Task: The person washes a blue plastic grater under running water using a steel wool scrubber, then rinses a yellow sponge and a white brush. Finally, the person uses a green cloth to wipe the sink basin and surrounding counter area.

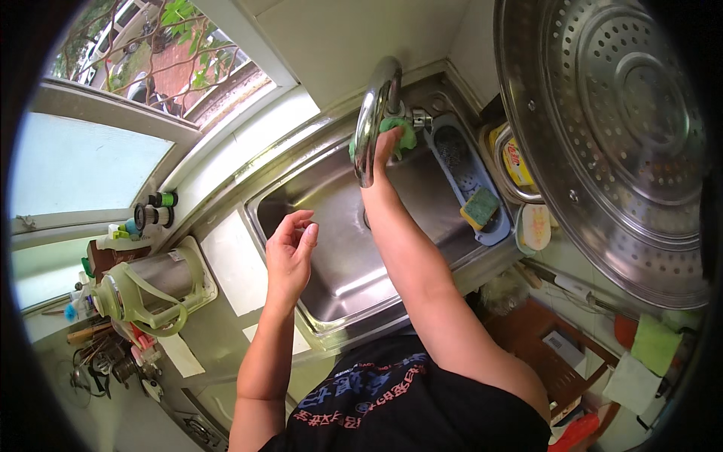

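Observation:
My right hand (387, 142) reaches in behind the arched chrome faucet (370, 113) and holds a green cloth (408, 138) against the faucet's base, near its handle (421, 118). Part of that hand is hidden by the spout. Over the left side of the stainless steel sink (344, 277) hovers my left hand (289, 257), fingers loosely curled, thumb apart, nothing in it. A blue sink caddy (469, 179) along the sink's right side carries a green and yellow sponge (480, 208) and a dark mesh scourer (450, 153).
A large perforated metal steamer (638, 107) looms at the right, beside a soap bar (535, 227) in a dish. Left of the sink, a green-handled thermos jug (152, 288) lies in a tray. Beyond it are bottles, several utensils (107, 356) and an open window (164, 62).

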